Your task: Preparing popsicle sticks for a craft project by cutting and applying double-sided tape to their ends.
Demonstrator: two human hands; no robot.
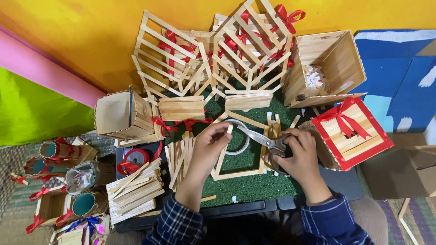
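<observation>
Your left hand (210,144) pinches a wooden stick (224,152) at its top end; its long axis runs down toward you. Your right hand (300,159) is closed through the handles of the scissors (262,140), whose parted blades point left at that stick. A square stick frame (240,174) on green turf (247,188) lies beneath.

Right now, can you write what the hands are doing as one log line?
left hand: holds wooden stick | right hand: holds scissors, blades open at stick | under: green mat
</observation>
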